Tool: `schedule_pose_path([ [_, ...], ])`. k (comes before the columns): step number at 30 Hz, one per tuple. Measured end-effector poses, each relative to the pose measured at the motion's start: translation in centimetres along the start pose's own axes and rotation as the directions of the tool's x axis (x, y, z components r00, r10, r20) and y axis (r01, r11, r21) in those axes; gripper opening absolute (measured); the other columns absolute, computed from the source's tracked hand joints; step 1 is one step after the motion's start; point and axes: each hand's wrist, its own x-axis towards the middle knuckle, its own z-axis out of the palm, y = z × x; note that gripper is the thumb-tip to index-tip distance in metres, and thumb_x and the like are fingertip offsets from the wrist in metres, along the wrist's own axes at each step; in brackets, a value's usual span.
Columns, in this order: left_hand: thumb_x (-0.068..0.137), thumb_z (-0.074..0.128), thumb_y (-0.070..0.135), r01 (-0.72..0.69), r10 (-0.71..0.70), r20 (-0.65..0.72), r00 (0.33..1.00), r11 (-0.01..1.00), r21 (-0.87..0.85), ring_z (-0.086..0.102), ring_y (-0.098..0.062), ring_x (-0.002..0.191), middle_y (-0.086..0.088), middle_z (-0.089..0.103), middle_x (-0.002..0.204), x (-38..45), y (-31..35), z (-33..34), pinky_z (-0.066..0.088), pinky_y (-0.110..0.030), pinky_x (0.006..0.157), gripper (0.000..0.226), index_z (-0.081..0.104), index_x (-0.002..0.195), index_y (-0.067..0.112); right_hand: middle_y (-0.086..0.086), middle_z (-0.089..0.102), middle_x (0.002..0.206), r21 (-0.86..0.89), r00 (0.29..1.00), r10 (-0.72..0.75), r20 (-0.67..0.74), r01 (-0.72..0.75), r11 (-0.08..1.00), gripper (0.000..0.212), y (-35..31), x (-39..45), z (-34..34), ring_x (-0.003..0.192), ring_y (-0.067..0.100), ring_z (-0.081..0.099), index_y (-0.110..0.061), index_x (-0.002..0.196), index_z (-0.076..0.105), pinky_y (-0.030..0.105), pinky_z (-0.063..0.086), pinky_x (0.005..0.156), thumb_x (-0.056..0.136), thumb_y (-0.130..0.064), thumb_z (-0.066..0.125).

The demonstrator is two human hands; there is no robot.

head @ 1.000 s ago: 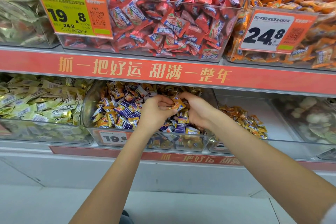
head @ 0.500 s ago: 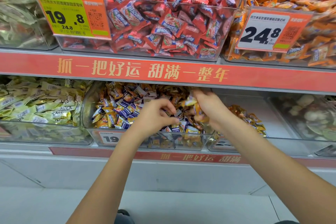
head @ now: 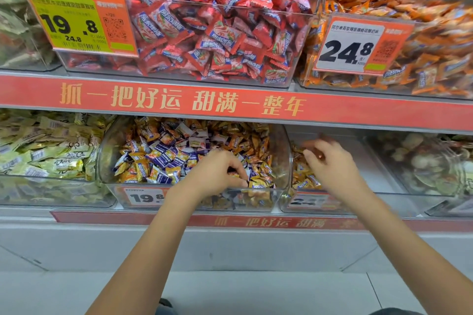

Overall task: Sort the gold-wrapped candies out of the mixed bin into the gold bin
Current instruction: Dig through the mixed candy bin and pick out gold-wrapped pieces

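A person's two bare arms reach up from 6 o'clock into the lower shelf of a shop's candy display. The left hand (head: 217,174) hangs over the front of the mixed bin (head: 107,151), a clear curved tub at the centre of the frame heaped with purple-and-white and gold-wrapped candies (head: 258,183). Its fingers curl downward, thumb and forefinger drawn close together just above a gold wrapper at the bin's front edge; whether they actually pinch it cannot be told.

At 3 o'clock from that hand, the right hand (head: 330,161) hovers over the gold bin (head: 378,186), the next clear tub along. Its fingers are loosely spread and blurred, and whether they hold anything cannot be told. A small pile of gold candies (head: 303,179) lies against that bin's left wall, directly below the hand, while the rest of the bin's pale floor shows bare.

At 9 o'clock on the same shelf sits a tub of pale green-gold wrappers (head: 46,158); at 3 o'clock, a tub of round pale sweets (head: 419,161), blurred. A red shelf banner (head: 230,102) with gold Chinese lettering runs across the middle. Above it, at 12 o'clock, a tub of red-wrapped candies (head: 204,20) carries a price card reading 19.8 (head: 76,20); at 1 to 2 o'clock, orange-wrapped candies (head: 422,59) stand behind a card reading 24.8 (head: 358,46).
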Motion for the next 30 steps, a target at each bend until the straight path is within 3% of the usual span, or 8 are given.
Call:
schedule_pose_path([
  [2,0.077,0.077,0.029,0.006,-0.007,0.017,1.0,0.999,0.047,0.058,-0.007,0.085,0.02,0.059,0.085,0.3,-0.1,-0.1,0.05,-0.036,0.085,0.01,0.074,0.086,0.028,-0.002,0.062,0.107,0.007,0.954,-0.282,-0.097,0.284,0.959,0.02,-3.0,-1.8,0.2,0.104,0.016,0.054,-0.017,0.109,0.066,0.024,0.036,0.087,0.092,-0.021,0.057],
  [4,0.077,0.077,0.026,0.007,-0.008,0.01,1.0,0.994,0.111,0.058,-0.01,0.085,0.021,0.058,0.083,0.3,-0.5,-0.5,0.05,-0.035,0.081,0.01,0.073,0.082,0.033,-0.005,0.059,0.118,-0.023,0.882,-0.438,0.173,0.448,0.894,0.027,-5.8,-2.6,1.3,0.114,0.012,0.048,-0.02,0.118,0.06,0.028,0.039,0.094,0.094,-0.032,0.055],
  [7,0.079,0.073,0.018,0.032,-0.033,0.001,0.999,0.989,0.144,0.058,-0.015,0.085,0.012,0.061,0.088,-0.1,-1.3,-1.3,0.049,-0.032,0.076,0.016,0.072,0.082,0.034,0.004,0.053,0.122,-0.187,0.738,-0.339,0.583,0.528,0.828,0.048,-7.2,-1.6,3.8,0.116,0.022,0.045,-0.017,0.129,0.046,0.035,0.041,0.089,0.092,-0.046,0.054],
  [14,0.079,0.076,0.017,0.013,-0.014,0.011,1.0,0.999,0.037,0.056,-0.012,0.088,0.008,0.062,0.091,-0.9,-1.8,-1.6,0.048,-0.034,0.083,0.011,0.074,0.086,0.025,0.006,0.054,0.101,-0.124,0.63,-0.256,0.733,0.495,0.86,0.041,-7.2,-0.7,5.6,0.097,0.024,0.048,-0.014,0.126,0.048,0.033,0.039,0.075,0.096,-0.042,0.05],
  [17,0.079,0.075,0.016,0.004,-0.004,0.009,1.0,1.0,0.022,0.057,-0.009,0.088,0.009,0.062,0.092,-1.0,-1.8,-1.8,0.046,-0.031,0.085,0.012,0.074,0.09,0.021,-0.005,0.051,0.078,0.036,0.687,-0.361,0.631,0.439,0.898,0.029,-7.0,-1.0,5.3,0.077,0.016,0.048,-0.015,0.099,0.056,0.029,0.038,0.065,0.098,-0.041,0.044],
  [21,0.079,0.076,0.019,0.012,-0.012,0.011,1.0,1.0,0.026,0.059,-0.008,0.091,0.01,0.064,0.096,-1.1,-1.8,-1.8,0.048,-0.033,0.089,0.013,0.074,0.092,0.022,-0.005,0.052,0.075,0.191,0.779,-0.433,0.454,0.389,0.901,0.024,-6.4,-0.8,4.1,0.071,0.011,0.048,-0.015,0.08,0.055,0.031,0.038,0.066,0.098,-0.031,0.049],
  [25,0.08,0.075,0.02,0.014,-0.015,0.013,1.0,1.0,0.026,0.057,-0.006,0.09,0.013,0.063,0.093,-1.2,-1.7,-1.9,0.047,-0.033,0.091,0.013,0.074,0.093,0.022,-0.011,0.042,0.066,-0.023,0.813,-0.459,0.358,0.499,0.866,0.028,-6.6,-0.5,4.5,0.069,0.018,0.049,-0.016,0.08,0.048,0.032,0.034,0.061,0.099,-0.036,0.044],
  [30,0.081,0.075,0.022,0.027,-0.027,0.004,1.0,0.999,0.037,0.059,-0.011,0.099,0.005,0.066,0.108,-1.3,-1.7,-1.8,0.047,-0.036,0.093,0.011,0.073,0.091,0.025,0.005,0.058,0.064,-0.017,0.913,-0.407,0.029,0.407,0.913,0.032,-6.2,-0.4,4.3,0.061,0.028,0.058,-0.005,0.087,0.06,0.038,0.046,0.055,0.098,-0.033,0.048],
])
